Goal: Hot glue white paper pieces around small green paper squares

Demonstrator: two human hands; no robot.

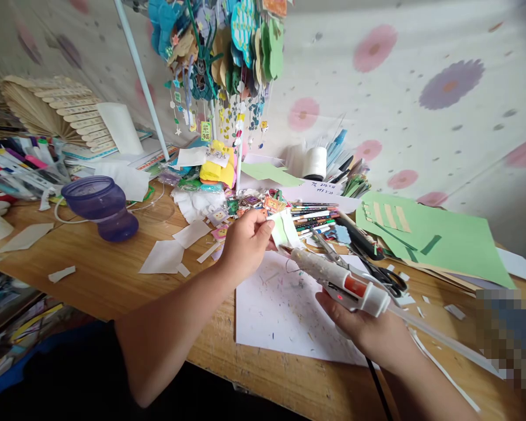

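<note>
Between the thumb and fingers of my left hand (248,242) is a small white paper piece with a pale green face (284,229). My right hand (363,327) is wrapped round a white hot glue gun (328,272), with a long clear glue stick (447,336) coming out of its back end. The gun's nozzle points left, close to the lower edge of the paper piece; whether it touches cannot be made out. Beneath both hands lies a white sheet (284,316) flecked with coloured marks.
Black-handled scissors (390,280) lie right of the glue gun, near green card sheets (442,234). Several pens (311,219) rest behind the hands. A purple translucent cup (100,207) stands left, among white paper scraps (162,257). Paper ornaments (245,47) hang at the back.
</note>
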